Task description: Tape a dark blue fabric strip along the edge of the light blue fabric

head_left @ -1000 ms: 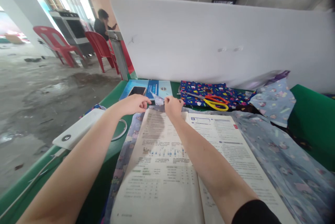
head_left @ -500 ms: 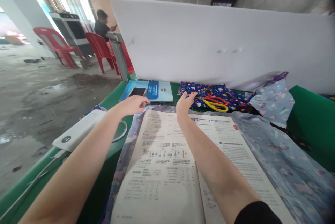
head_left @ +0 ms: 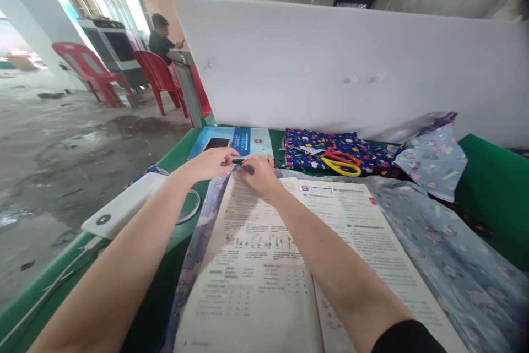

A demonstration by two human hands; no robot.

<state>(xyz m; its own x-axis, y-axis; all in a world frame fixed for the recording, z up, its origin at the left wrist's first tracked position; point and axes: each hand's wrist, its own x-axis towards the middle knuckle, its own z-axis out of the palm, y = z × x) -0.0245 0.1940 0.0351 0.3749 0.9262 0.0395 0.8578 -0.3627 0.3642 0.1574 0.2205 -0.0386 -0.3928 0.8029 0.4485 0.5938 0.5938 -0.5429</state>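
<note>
An open printed book (head_left: pixel 264 309) lies on a grey-blue patterned cloth (head_left: pixel 450 243) that shows along its edges. At the book's upper left corner, my left hand (head_left: pixel 215 163) pinches the cloth's edge with thumb and fingers. Close beside it, my right hand (head_left: pixel 260 174) is bent over the same edge, its fingertips closed on the cloth and partly hidden. Just behind both hands are a blue booklet (head_left: pixel 260 141) and a dark-screened phone (head_left: pixel 217 143) resting on it. Scissors with yellow and orange handles (head_left: pixel 341 164) lie on a folded dark blue patterned cloth (head_left: pixel 322 138).
A white power bank (head_left: pixel 124 204) with a cable (head_left: pixel 45 292) lies at the left edge of the green table (head_left: pixel 182 256). A white board (head_left: pixel 330 66) stands upright along the back. Beyond are red chairs (head_left: pixel 159 80), an air cooler (head_left: pixel 111 47) and a seated person (head_left: pixel 160 39).
My right hand has moved left and down, from beside the scissors to the book's upper left corner, and its fingers have closed. My left hand stays at the cloth's edge.
</note>
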